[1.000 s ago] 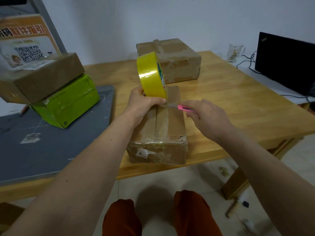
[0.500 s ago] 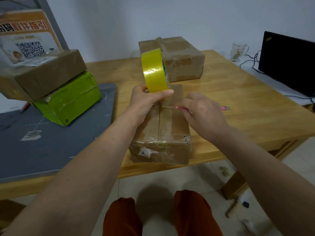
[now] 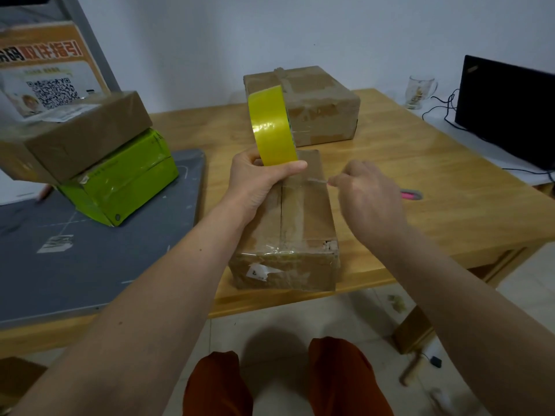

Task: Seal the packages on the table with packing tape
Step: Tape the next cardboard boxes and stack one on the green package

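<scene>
A brown cardboard box (image 3: pixel 300 223) lies near the wooden table's (image 3: pixel 420 163) front edge, with clear tape along its top seam. My left hand (image 3: pixel 258 181) rests on the box's far left top and grips a yellow tape roll (image 3: pixel 271 127) that stands upright on its edge. A thin strand of tape runs from the roll to the box's right top edge. There my right hand (image 3: pixel 369 199), fingers curled, holds a pink cutter (image 3: pixel 410 194). Its pink tip shows at the strand and its rear end sticks out to the right of the hand.
A second taped brown box (image 3: pixel 318 109) sits at the table's far side. To the left, a brown box (image 3: pixel 84 130) is stacked on a green box (image 3: pixel 126 175) on a grey mat (image 3: pixel 90 259). A glass mug (image 3: pixel 419 91) and a black screen (image 3: pixel 507 106) stand at the right.
My right hand has drawn the pink cutter across the tape from beside the roll to the box's right edge. My left hand has kept the roll upright and raised it slightly.
</scene>
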`<action>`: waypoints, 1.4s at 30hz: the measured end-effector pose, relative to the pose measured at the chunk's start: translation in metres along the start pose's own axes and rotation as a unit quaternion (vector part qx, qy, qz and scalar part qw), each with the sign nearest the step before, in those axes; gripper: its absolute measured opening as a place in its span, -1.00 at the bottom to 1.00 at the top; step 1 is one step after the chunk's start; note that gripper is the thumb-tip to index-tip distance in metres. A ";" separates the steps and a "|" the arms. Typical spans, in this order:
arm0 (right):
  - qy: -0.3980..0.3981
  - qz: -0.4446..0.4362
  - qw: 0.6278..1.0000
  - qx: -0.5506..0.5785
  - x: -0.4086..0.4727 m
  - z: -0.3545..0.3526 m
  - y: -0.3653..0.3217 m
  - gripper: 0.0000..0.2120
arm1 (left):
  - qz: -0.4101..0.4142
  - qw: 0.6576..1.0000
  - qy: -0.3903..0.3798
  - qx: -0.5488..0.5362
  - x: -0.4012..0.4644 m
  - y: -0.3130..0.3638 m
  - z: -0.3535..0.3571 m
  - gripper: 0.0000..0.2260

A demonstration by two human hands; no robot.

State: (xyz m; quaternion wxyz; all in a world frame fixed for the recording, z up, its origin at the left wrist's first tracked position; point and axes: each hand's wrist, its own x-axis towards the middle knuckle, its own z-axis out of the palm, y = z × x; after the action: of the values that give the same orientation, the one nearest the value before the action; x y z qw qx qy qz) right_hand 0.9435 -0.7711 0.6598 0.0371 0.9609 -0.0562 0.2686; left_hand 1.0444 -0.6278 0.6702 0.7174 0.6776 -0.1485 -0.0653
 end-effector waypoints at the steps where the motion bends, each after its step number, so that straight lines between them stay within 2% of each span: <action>1: 0.021 0.016 0.999 0.032 -0.003 0.000 0.005 -0.77 | -0.004 1.000 0.002 -0.008 0.001 0.000 -0.001 -0.59; 3: 0.077 0.049 0.990 0.104 -0.007 0.007 0.013 -0.80 | -0.007 1.000 0.001 -0.018 0.002 -0.001 -0.002 -0.59; 5: 0.082 0.131 0.977 0.145 -0.007 0.022 0.023 -0.80 | -0.007 1.000 -0.003 -0.022 0.003 -0.002 -0.001 -0.61; 8: -0.019 0.231 0.965 0.126 -0.010 0.052 0.038 -0.72 | -0.008 0.999 -0.002 -0.031 0.003 -0.002 -0.001 -0.68; 10: -0.110 0.250 0.953 0.131 -0.013 0.067 0.043 -0.66 | -0.009 0.999 -0.003 -0.038 0.004 -0.001 -0.003 -0.75; 12: -0.158 0.245 0.944 0.155 -0.014 0.077 0.045 -0.64 | -0.010 0.999 -0.007 -0.051 0.006 -0.001 -0.004 -0.78; 14: -0.151 0.271 0.929 0.202 -0.007 0.074 0.043 -0.62 | -0.010 0.998 -0.013 -0.062 0.007 -0.002 -0.005 -0.79; 16: -0.062 0.289 0.920 0.258 0.002 0.058 0.036 -0.65 | -0.010 0.997 -0.017 -0.069 0.008 -0.002 -0.005 -0.77; 18: 0.044 0.192 0.918 0.345 0.008 0.036 0.020 -0.73 | -0.006 0.997 -0.020 -0.071 0.009 -0.003 -0.005 -0.77; 19: 0.048 0.108 0.915 0.386 0.008 0.023 0.010 -0.75 | -0.004 0.997 -0.020 -0.071 0.009 -0.003 -0.005 -0.77; 21: -0.061 -0.040 0.916 0.394 0.007 0.008 -0.014 -0.73 | 0.002 0.997 -0.015 -0.079 0.010 -0.005 -0.005 -0.78; 23: -0.186 -0.117 0.929 0.297 0.009 0.009 -0.028 -0.63 | 0.002 0.996 -0.009 -0.092 0.011 -0.006 -0.006 -0.77; 25: -0.225 -0.132 0.938 0.228 0.015 0.011 -0.033 -0.51 | 0.003 0.995 -0.001 -0.102 0.012 -0.007 -0.007 -0.75; 30: -0.260 -0.123 0.945 0.156 0.017 0.010 -0.038 -0.36 | 0.000 0.990 0.035 -0.139 0.015 -0.006 -0.011 -0.73; 34: -0.306 -0.052 0.946 0.091 0.024 0.018 -0.035 -0.21 | 0.002 0.988 0.059 -0.140 0.010 -0.002 -0.017 -0.64; 36: -0.303 -0.003 0.947 0.108 0.028 0.022 -0.033 -0.20 | 0.009 0.988 0.075 -0.138 0.002 -0.001 -0.021 -0.58; 38: -0.279 0.069 0.946 0.151 0.029 0.027 -0.030 -0.23 | 0.021 0.987 0.114 -0.113 -0.011 -0.002 -0.025 -0.64; 40: -0.243 0.177 0.918 0.261 0.029 0.030 -0.026 -0.28 | 0.051 0.981 0.174 -0.075 -0.027 -0.005 -0.027 -0.76; 42: -0.193 0.286 0.847 0.404 0.028 0.032 -0.025 -0.40 | 0.085 0.967 0.235 -0.054 -0.042 -0.011 -0.030 -0.76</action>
State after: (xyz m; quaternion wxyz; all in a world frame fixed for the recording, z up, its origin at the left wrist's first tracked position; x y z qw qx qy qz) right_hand 0.9871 -0.7522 0.6461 -0.4447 0.8646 -0.2214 0.0753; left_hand 1.0149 -0.5878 0.6530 0.7703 0.6192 -0.0293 0.1495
